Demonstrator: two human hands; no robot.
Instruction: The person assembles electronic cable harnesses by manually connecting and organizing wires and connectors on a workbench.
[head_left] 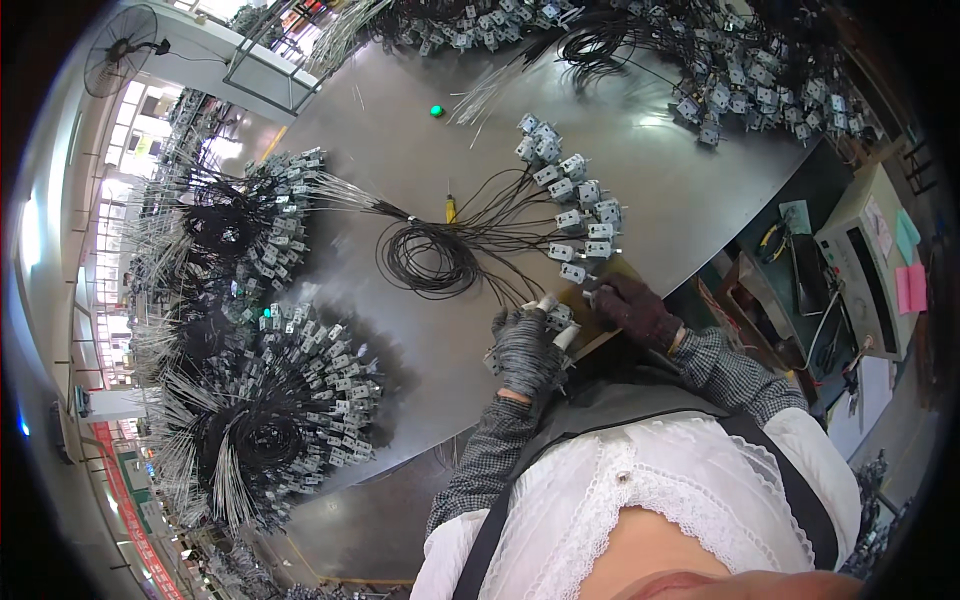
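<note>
My left hand, in a grey glove with pale fingertips, is closed around some small silvery metal boxes with black leads, at the table's near edge. My right hand, in a dark maroon glove, is curled just to the right; what its fingertips pinch is too small to make out. Beside it lies a brownish board at the edge. Beyond my hands, more such boxes lie in a staggered row. Their black leads run left into a coil whose pale ends point further left.
A yellow-handled screwdriver lies behind the coil, and a green round object farther back. Large bundles of boxed leads crowd the left, with more at the far right. A beige machine stands right, beside a tool tray.
</note>
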